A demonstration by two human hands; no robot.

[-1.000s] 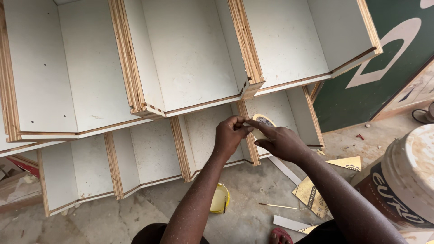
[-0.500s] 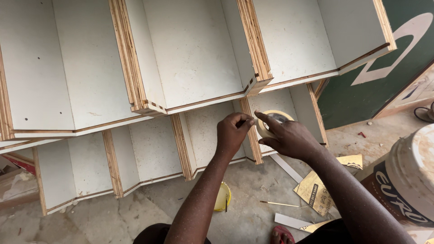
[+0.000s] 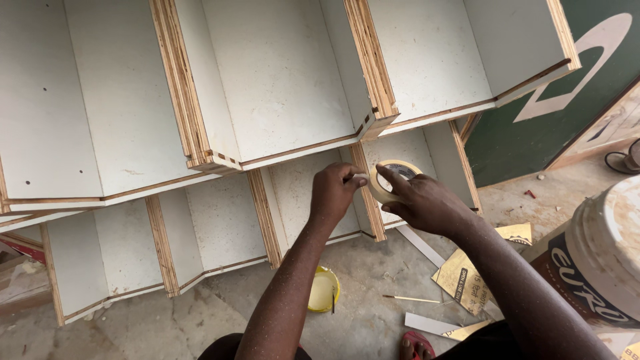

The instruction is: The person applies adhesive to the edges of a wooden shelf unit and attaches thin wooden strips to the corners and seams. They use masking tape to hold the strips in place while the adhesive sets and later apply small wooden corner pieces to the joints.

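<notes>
A roll of masking tape [image 3: 398, 179] is gripped in the right hand [image 3: 421, 202], fingers curled through and around its ring, while the left hand [image 3: 335, 192] is closed in a narrow pinch on the tape's loose end [image 3: 361, 178], drawn out just beside the roll. The two hands are held close together, almost touching, directly in front of the raw plywood edge [image 3: 368, 193] of a lower row of white board boxes [image 3: 213, 230]. Above and beyond the hands, an upper row of larger white-faced plywood boxes [image 3: 280, 87] is stacked, its layered edges showing brown.

Below the left forearm, a small yellow lid [image 3: 324, 291] is seen lying on the concrete floor [image 3: 167, 327]. Below the right hand, a thin wooden stick [image 3: 410, 299], a white strip of board [image 3: 430, 325] and torn pieces of gold-coloured card [image 3: 467, 280] are scattered on the floor. To the right of the right forearm, a large white plastic bucket [image 3: 610, 247] is partly in view. Farther off, beyond the right hand, a green panel with a white shape [image 3: 533, 127] is propped against the boxes. A foot in a red sandal [image 3: 419, 347] is visible at the lower edge.
</notes>
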